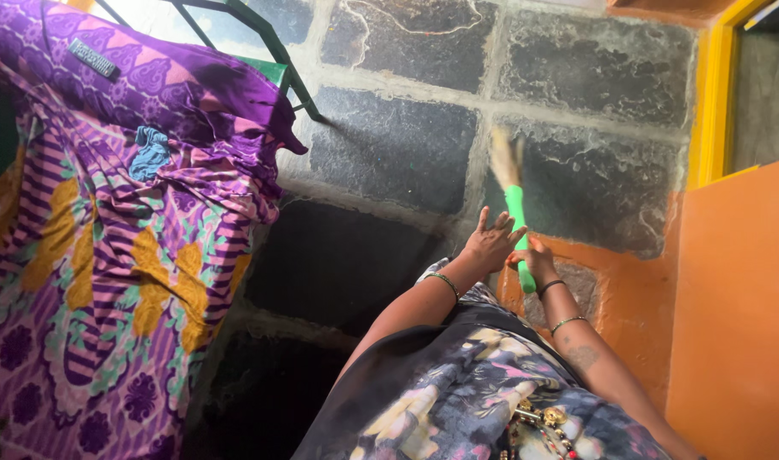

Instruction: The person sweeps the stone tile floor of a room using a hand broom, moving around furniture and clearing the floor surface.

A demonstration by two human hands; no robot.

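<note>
Head view: right hand (536, 258) clamped on a broom's smooth green handle (517, 230), blurred straw bristles (505, 158) pointing up, long axis near-vertical; left hand (490, 245) open-fingered, touching it.

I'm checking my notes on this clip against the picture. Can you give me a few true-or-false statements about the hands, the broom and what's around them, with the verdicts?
1. The right hand grips the green handle of a broom. True.
2. The left hand is closed in a fist around the handle. False: its fingers are spread open, resting against the handle.
3. The broom's bristles point up, in front of the dark stone wall. True.
4. A plain white cloth hangs at the left. False: the hanging cloth is purple with yellow and green patterns.
5. Both wrists are bare. False: each wears bangles.
</note>
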